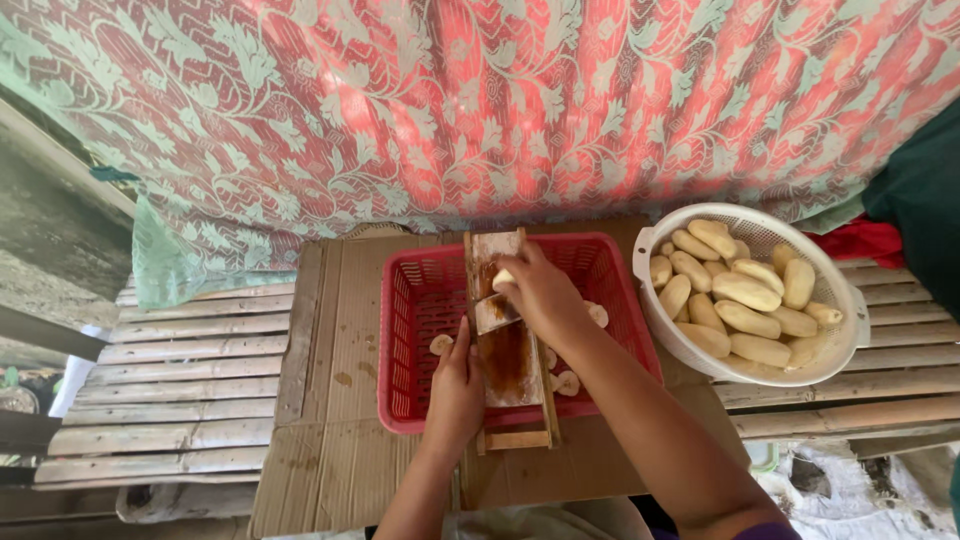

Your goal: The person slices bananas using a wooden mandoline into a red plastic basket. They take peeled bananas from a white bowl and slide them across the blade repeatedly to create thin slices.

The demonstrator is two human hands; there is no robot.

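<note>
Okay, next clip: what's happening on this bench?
A person is working at a wooden slicer board laid across a red plastic basket. The right hand presses a peeled pale fruit piece against the board near its blade, while the left hand steadies the board's lower end. A few round slices lie in the basket. A white colander of peeled whole fruits stands to the right.

a long wooden slicer board (508, 360) lies lengthwise across the red basket (410, 300), a pale peeled banana piece (503, 279) pressed near its far end.
</note>
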